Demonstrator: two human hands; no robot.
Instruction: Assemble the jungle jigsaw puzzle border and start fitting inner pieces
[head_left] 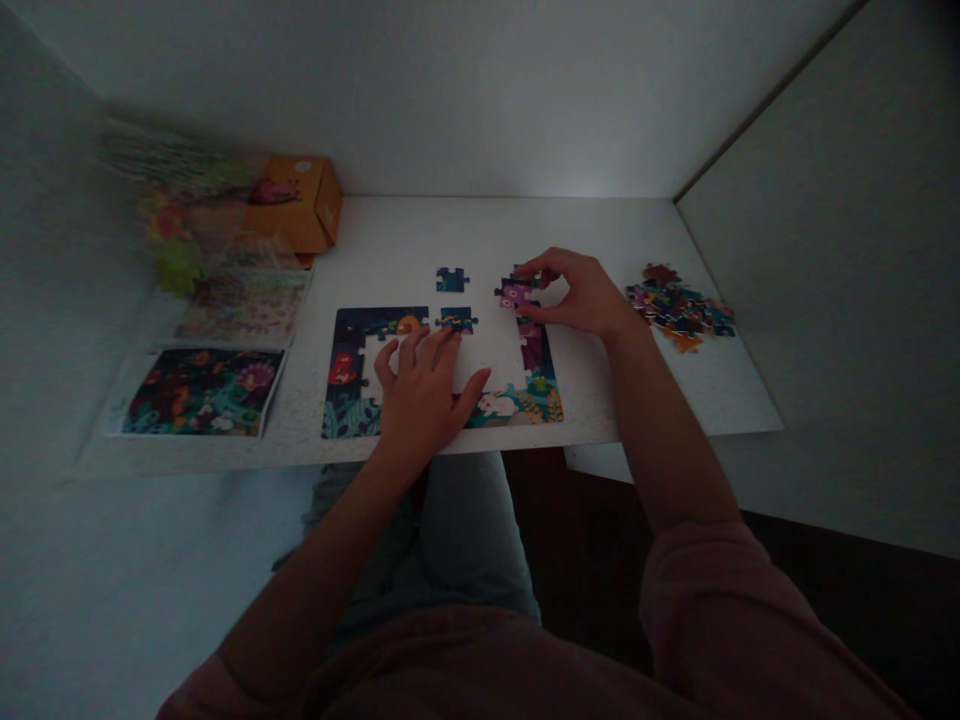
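A partly joined jigsaw puzzle [345, 400] lies on the white table, its border forming left, bottom and right sides around a bare middle. My left hand [424, 390] rests over that middle with fingers spread, the fingertips at a loose dark-blue puzzle piece [457, 319]. Another blue puzzle piece [451, 280] lies farther back. At the puzzle's upper right, my right hand [574, 290] has thumb and fingers around a purple puzzle piece [514, 293]. Part of another piece shows beneath the right fingertips, mostly hidden.
A pile of loose puzzle pieces [679, 308] lies on the right of the table [390, 235]. On the left are a printed picture [202, 392], a clear plastic bag [225, 220] and an orange box [300, 200]. Walls [510, 100] stand behind and beside the table.
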